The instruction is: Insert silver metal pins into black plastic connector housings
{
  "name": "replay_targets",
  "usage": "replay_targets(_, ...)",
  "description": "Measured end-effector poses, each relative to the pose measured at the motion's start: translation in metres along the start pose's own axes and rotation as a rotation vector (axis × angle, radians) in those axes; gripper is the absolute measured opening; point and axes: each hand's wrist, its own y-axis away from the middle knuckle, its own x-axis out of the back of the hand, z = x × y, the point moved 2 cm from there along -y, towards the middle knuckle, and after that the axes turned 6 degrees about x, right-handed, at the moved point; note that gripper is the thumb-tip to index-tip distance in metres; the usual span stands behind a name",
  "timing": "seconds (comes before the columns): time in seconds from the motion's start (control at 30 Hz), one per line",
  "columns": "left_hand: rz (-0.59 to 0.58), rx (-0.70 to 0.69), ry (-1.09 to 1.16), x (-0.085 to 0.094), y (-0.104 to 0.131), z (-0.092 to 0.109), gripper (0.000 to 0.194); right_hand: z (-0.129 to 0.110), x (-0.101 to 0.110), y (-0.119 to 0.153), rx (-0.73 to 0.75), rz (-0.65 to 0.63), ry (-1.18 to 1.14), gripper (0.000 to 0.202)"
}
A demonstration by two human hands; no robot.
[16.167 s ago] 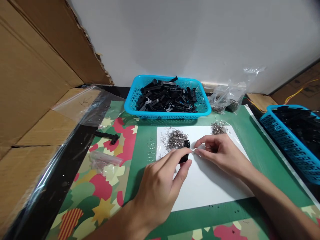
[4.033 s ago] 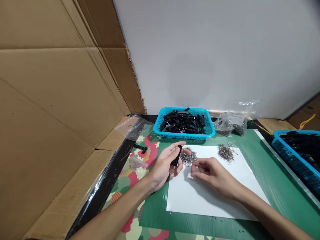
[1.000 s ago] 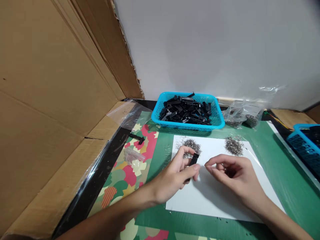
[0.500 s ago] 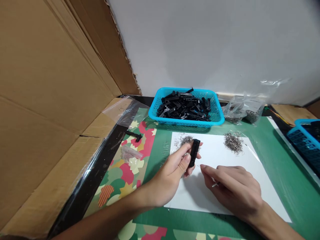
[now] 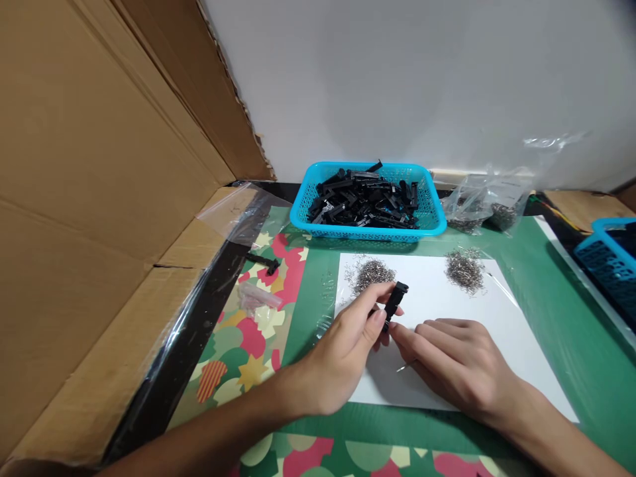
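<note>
A narrow black plastic piece (image 5: 395, 302) is gripped between the thumb and fingers of my left hand (image 5: 350, 338), tilted above the white sheet (image 5: 422, 391). My right hand (image 5: 454, 361) is closed, its index fingertip against the lower end of the black piece. A thin metal tool tip (image 5: 405, 366) sticks out from under the curled fingers of that hand; the rest of it is hidden. Behind my left hand lies a pile of small metal pins (image 5: 372, 274), and a second pin pile (image 5: 464, 270) is on the right part of the sheet.
A blue basket (image 5: 368, 232) full of black pieces stands at the back, with plastic bags of pins (image 5: 501, 213) beside it. Another blue basket (image 5: 609, 265) is at the right edge. A loose black piece (image 5: 265, 263) and small bag (image 5: 258, 301) lie left. Cardboard (image 5: 89, 199) walls the left side.
My right hand has moved up to the black piece and now touches its lower end. The black piece has tilted and turned in my left hand. The whole view has shifted slightly.
</note>
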Motion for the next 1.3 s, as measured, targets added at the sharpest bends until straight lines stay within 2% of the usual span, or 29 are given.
replay_targets(0.2, 0.014, -0.070, -0.072, 0.000, 0.001, 0.000, 0.041, 0.004, -0.003, 0.004, -0.031, 0.000, -0.059, 0.019)
replay_targets(0.37, 0.023, -0.042, -0.053, -0.001, 0.002, -0.002, 0.047, 0.008, -0.007, 0.008, -0.131, 0.008, -0.142, 0.019)
replay_targets(0.5, -0.021, 0.054, 0.182, 0.000, -0.001, -0.005, 0.048, 0.010, -0.005, 0.008, -0.174, 0.038, -0.166, 0.014)
replay_targets(0.67, -0.176, 0.153, 0.572, -0.001, -0.008, -0.007, 0.038, 0.012, 0.003, 0.006, -0.139, 0.059, -0.156, 0.013)
replay_targets(0.8, -0.216, 0.265, 0.625, -0.002, -0.008, -0.008, 0.044, 0.011, 0.008, 0.001, -0.094, 0.058, -0.132, 0.019)
replay_targets(0.9, -0.125, 0.204, 0.385, 0.002, -0.004, -0.004, 0.050, 0.013, 0.010, -0.001, -0.100, 0.057, -0.149, 0.022)
replay_targets(1.0, 0.039, -0.084, -0.142, 0.009, 0.000, 0.005, 0.047, 0.020, 0.011, 0.002, -0.165, 0.049, -0.177, 0.020)
replay_targets(1.1, 0.119, -0.316, -0.549, 0.011, 0.002, 0.010, 0.050, 0.028, 0.012, 0.004, -0.234, 0.046, -0.220, 0.018)
replay_targets(1.2, 0.162, -0.376, -0.663, 0.011, 0.000, 0.008, 0.046, 0.032, 0.013, 0.004, -0.281, 0.031, -0.276, 0.017)
replay_targets(1.3, 0.152, -0.415, -0.665, 0.011, -0.004, 0.004, 0.019, 0.033, 0.014, 0.002, -0.326, -0.001, -0.351, 0.016)
